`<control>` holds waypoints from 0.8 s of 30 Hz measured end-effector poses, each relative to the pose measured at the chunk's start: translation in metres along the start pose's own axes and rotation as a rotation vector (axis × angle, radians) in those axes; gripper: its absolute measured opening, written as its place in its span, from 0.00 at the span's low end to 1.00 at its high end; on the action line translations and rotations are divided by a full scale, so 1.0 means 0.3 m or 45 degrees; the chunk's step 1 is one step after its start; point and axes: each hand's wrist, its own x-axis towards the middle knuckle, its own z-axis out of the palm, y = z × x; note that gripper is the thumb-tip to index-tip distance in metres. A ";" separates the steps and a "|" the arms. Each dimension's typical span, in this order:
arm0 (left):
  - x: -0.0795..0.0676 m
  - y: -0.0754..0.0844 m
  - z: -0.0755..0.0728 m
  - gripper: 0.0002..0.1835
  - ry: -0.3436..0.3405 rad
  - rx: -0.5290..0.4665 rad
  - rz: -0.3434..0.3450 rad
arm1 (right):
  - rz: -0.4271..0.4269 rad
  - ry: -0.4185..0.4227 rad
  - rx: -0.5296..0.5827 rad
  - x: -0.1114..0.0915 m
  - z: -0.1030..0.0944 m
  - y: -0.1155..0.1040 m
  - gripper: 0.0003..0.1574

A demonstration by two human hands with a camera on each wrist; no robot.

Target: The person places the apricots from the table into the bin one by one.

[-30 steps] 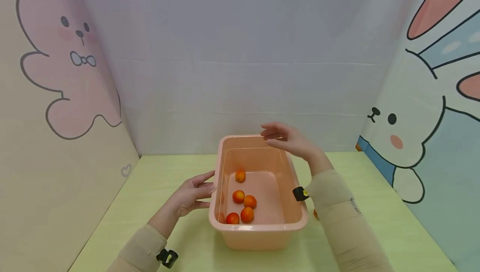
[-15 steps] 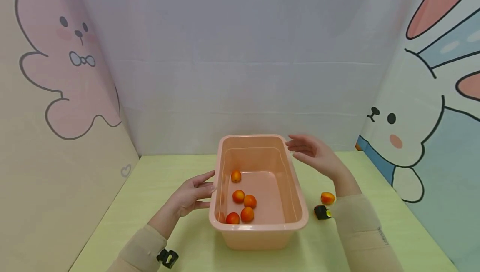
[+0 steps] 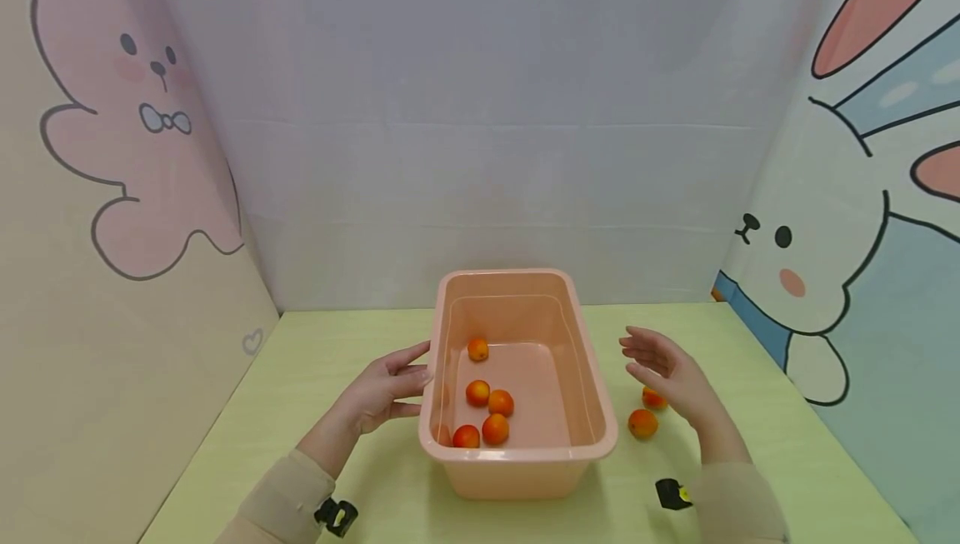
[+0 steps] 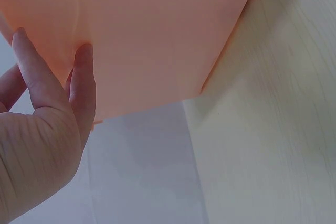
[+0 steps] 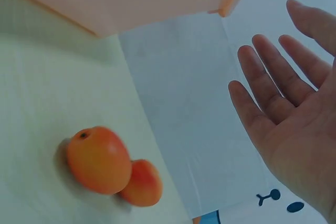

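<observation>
A pink plastic bin (image 3: 528, 477) stands on the table with several small orange-red fruits, apricot-like, inside; one fruit (image 3: 477, 350) lies apart, farther back. My left hand (image 3: 386, 390) touches the bin's left side near the rim, its fingers fairly straight against the wall (image 4: 152, 40). To the right of the bin, my right hand (image 3: 671, 373) hovers over the table, holding nothing. In the right wrist view its fingers (image 5: 270, 80) are spread and relaxed. Beneath and beside it lie two more fruits, the nearer one (image 3: 642, 424) and one (image 3: 654, 398) partly hidden by the hand.
The pale green table (image 3: 360, 477) extends on both sides of the bin. Behind it rises a white cloth backdrop (image 3: 480, 136). Side panels carry a pink cartoon bear (image 3: 150, 186) and a white cartoon rabbit (image 3: 817, 219). Black wrist straps (image 3: 335, 516) sit on the sleeves.
My right hand has moved from above the bin's back right rim to the right and toward me, over the two table fruits. The rear fruit in the bin shifted slightly. My left hand stayed put.
</observation>
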 end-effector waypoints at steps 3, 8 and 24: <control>0.000 -0.001 0.001 0.37 0.004 -0.005 0.001 | 0.005 0.059 0.041 -0.048 0.009 0.042 0.32; 0.001 -0.004 0.002 0.36 0.016 0.000 -0.005 | 0.040 0.120 0.044 -0.112 0.019 0.092 0.33; -0.002 -0.004 0.004 0.36 0.022 -0.007 -0.011 | 0.237 0.018 0.153 -0.210 0.024 0.192 0.37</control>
